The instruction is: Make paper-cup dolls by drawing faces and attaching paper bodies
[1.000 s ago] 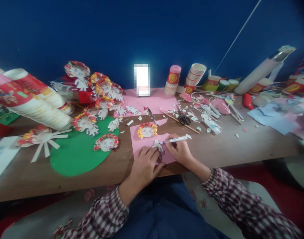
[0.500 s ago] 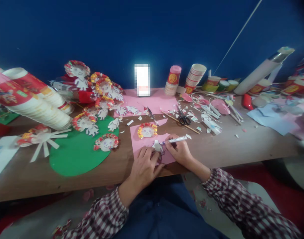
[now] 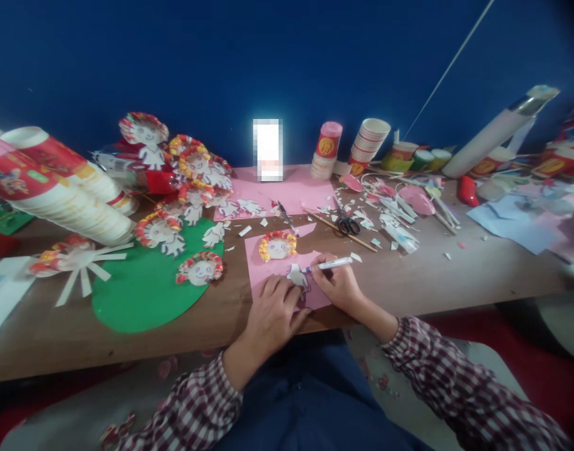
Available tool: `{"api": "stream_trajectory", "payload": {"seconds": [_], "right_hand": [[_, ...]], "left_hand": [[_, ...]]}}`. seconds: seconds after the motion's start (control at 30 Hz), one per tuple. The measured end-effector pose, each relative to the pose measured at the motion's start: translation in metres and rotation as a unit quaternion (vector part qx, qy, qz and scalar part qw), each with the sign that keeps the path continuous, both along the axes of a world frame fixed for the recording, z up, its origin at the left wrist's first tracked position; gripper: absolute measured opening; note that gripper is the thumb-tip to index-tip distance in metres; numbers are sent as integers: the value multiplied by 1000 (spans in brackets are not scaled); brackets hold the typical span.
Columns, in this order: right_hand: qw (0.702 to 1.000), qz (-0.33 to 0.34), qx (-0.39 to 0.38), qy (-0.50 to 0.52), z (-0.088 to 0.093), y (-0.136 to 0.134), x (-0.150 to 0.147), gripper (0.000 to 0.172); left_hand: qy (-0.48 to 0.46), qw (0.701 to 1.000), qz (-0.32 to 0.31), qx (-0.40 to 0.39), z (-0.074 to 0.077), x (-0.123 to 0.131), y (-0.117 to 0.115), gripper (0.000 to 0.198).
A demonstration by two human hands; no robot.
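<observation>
Gripped in my right hand [image 3: 336,282] is a white marker pen [image 3: 334,264], its tip at the edge of a small white paper body cutout [image 3: 295,273]. My left hand [image 3: 275,307] lies with spread fingers over the lower left of that cutout and the pink paper [image 3: 259,269] under it. Dark purple lines show on the pink paper beside the cutout. Just above sits a paper doll head [image 3: 280,248] with a drawn face and curled red and yellow hair.
A green paper piece [image 3: 141,300] with more doll heads lies left. Tall paper cup stacks [image 3: 80,194] lean beyond it. Scissors [image 3: 348,225], a wooden stick [image 3: 362,242] and paper scraps [image 3: 400,235] are scattered behind my right hand. A lit, blurred-out screen [image 3: 268,150] stands at the back.
Both hands stay almost in place. The marker tip remains beside the cutout, with only a very slight shift of the pen and of the camera view.
</observation>
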State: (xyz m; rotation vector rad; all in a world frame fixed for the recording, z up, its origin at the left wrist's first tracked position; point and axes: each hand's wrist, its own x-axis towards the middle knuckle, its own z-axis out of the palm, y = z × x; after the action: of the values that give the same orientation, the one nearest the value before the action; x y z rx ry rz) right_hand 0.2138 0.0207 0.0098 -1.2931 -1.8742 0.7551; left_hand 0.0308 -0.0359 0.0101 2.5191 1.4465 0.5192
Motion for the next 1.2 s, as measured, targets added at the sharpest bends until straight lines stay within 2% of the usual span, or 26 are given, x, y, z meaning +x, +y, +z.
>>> {"api": "stream_trajectory", "payload": {"seconds": [1.2], "right_hand": [[1000, 24, -13, 11, 4, -1, -3, 11]], "left_hand": [[2, 1000, 1, 14, -1, 0, 1, 33]]}}
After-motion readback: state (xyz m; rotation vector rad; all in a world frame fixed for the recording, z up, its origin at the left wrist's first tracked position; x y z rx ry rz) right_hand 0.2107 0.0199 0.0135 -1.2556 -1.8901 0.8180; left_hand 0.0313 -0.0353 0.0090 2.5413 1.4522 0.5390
